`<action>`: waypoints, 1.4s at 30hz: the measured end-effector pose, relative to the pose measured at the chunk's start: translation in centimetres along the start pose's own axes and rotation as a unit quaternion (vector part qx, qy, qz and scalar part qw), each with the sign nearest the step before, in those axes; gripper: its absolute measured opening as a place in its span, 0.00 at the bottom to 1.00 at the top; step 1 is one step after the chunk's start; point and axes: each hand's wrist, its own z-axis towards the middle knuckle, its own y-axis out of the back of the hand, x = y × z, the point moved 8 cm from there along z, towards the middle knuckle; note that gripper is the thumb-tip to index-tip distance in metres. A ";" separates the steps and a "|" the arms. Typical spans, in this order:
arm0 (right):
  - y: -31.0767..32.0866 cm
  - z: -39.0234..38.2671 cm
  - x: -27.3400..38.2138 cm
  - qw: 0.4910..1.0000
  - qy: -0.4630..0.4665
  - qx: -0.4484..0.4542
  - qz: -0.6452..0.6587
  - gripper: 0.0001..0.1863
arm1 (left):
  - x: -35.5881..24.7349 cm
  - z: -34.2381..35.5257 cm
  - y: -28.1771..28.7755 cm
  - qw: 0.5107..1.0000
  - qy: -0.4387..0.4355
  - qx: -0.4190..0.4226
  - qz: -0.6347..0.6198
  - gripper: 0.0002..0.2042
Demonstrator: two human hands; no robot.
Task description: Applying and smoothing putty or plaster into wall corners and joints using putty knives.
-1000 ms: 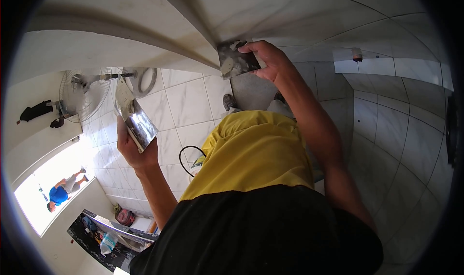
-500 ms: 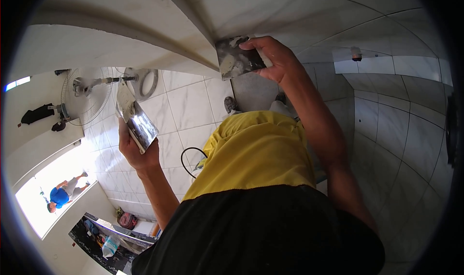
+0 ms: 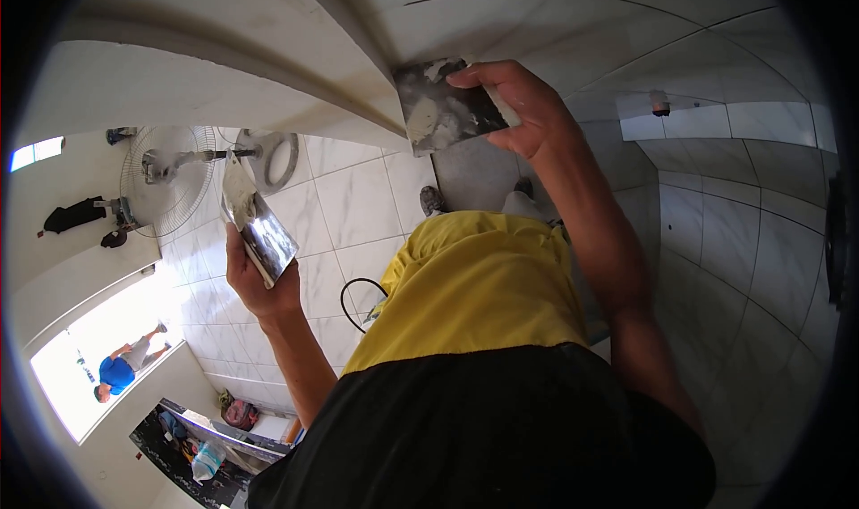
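My left hand is closed around a shiny metal putty knife, with pale filler paste on its upper part. In my right hand is a wide metal scraper smeared with whitish paste, its face turned toward me. The thumb lies over the scraper's face near its right end; other fingers are partly hidden behind it. The scraper's left edge is at the end of a white wall edge; whether it presses on the wall is hard to tell.
A grey pedestal fan stands at left on marbled floor tiles. Tiled walls rise on the right. A person in blue is beyond the bright doorway at far left. A dark cabinet holding a bottle stands at lower left.
The scraper in my right hand has come a little closer and tilted, showing more of its face. My left hand has shifted slightly right and down in the view, still holding the putty knife.
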 end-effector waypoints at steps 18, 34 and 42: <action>-2.5 -14.4 -0.4 0.551 0.555 0.108 -0.614 0.30 | 12.7 -7.0 -11.0 0.965 0.233 -0.007 -0.120 0.17; 4.5 -17.1 7.4 0.492 0.607 0.119 -0.613 0.22 | 14.9 -7.4 -16.0 0.990 0.073 0.048 0.111 0.20; 3.1 -18.7 7.1 0.394 0.618 0.152 -0.663 0.18 | 14.3 -7.6 -17.0 0.990 0.057 0.053 0.119 0.21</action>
